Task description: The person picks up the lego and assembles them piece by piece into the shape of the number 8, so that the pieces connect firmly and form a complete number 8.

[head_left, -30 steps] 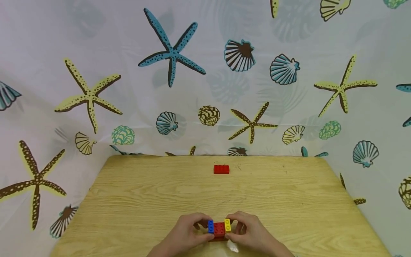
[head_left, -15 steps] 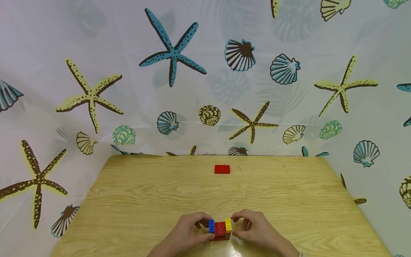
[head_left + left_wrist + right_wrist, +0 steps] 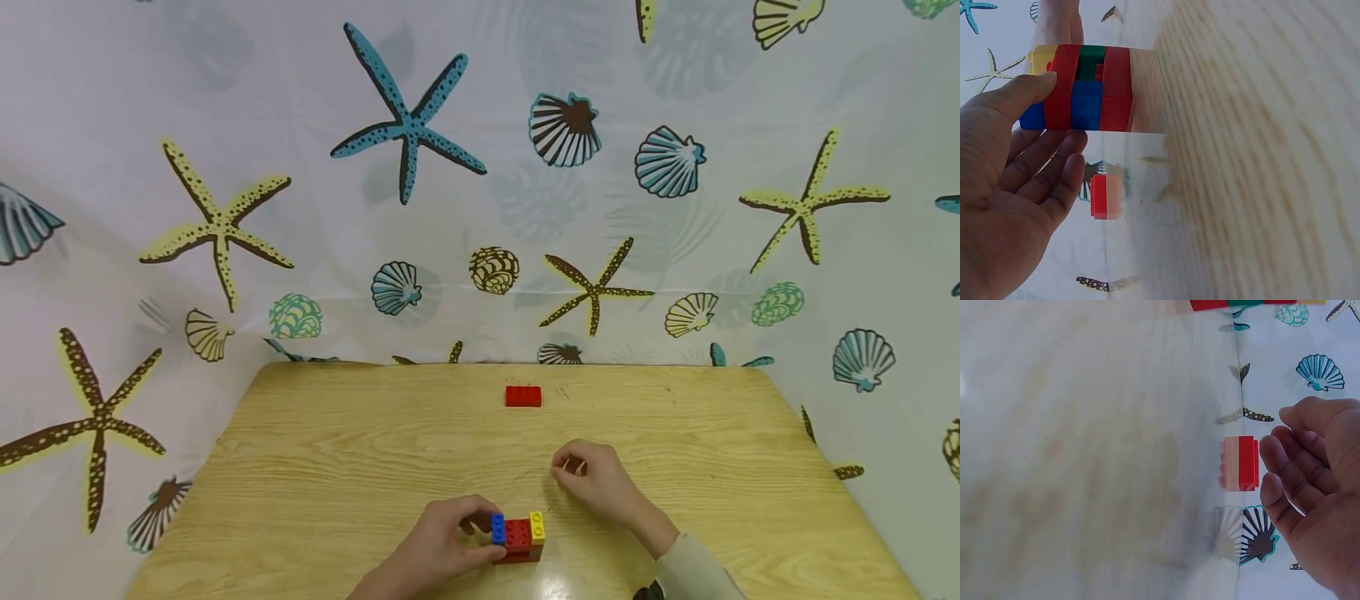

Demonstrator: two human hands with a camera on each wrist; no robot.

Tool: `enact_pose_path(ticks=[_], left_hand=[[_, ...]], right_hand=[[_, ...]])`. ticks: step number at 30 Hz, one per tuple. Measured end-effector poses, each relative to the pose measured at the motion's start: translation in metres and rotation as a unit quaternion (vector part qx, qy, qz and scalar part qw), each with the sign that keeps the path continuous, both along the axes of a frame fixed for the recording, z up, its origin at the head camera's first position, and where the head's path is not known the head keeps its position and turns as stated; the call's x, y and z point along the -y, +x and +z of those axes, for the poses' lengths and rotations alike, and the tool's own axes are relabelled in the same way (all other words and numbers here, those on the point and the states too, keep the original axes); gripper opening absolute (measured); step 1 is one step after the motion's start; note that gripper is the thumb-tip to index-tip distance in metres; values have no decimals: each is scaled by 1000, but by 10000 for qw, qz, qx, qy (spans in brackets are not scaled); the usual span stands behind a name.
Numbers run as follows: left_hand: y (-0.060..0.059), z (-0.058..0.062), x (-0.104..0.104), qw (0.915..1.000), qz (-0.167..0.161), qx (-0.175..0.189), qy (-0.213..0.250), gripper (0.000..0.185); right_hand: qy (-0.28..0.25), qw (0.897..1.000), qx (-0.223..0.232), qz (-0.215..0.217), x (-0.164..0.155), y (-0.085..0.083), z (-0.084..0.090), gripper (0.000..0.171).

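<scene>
My left hand (image 3: 438, 546) pinches a small stack of toy building bricks (image 3: 517, 535) on the table, thumb on the near side and fingers at the far side. On its top layer, a blue brick (image 3: 498, 528) is at the left and a yellow brick (image 3: 536, 527) at the right, with red studs between. The left wrist view shows lower layers: a red slab (image 3: 1061, 100), a green brick (image 3: 1090, 59) beside a blue one (image 3: 1087, 103), and a red base (image 3: 1117, 94). My right hand (image 3: 596, 482), holding nothing, hovers with loosely bent fingers between the stack and a lone red brick (image 3: 523, 396).
The wooden table (image 3: 360, 433) ends at a white curtain (image 3: 480, 208) printed with starfish and shells, hung behind it and at both sides. The lone red brick lies near the table's back edge. A light sleeve (image 3: 693, 567) covers my right forearm.
My right hand has let go of the yellow end of the stack and moved forward and to the right, away from it. The left hand keeps its hold, and the stack stays in place.
</scene>
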State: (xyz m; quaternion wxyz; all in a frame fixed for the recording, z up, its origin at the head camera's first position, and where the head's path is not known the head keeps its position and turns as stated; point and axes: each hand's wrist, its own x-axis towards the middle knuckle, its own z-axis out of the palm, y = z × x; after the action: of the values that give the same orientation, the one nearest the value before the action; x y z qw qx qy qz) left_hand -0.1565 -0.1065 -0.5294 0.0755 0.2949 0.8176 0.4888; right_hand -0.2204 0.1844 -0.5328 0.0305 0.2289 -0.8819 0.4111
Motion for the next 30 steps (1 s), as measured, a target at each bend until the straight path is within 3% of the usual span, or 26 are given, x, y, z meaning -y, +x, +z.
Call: enact_pose_path(ticks=[11, 18, 30], left_hand=[[-1, 1, 0, 9999, 5, 100, -135, 29], [-1, 2, 1, 9997, 1, 94, -204, 29], [-1, 2, 1, 9997, 6, 78, -218, 28]], right_hand=[[165, 9989, 280, -334, 14, -43, -1, 4], [-7, 9948, 671, -770, 21, -66, -4, 27], [-407, 9892, 991, -995, 21, -93, -12, 45]])
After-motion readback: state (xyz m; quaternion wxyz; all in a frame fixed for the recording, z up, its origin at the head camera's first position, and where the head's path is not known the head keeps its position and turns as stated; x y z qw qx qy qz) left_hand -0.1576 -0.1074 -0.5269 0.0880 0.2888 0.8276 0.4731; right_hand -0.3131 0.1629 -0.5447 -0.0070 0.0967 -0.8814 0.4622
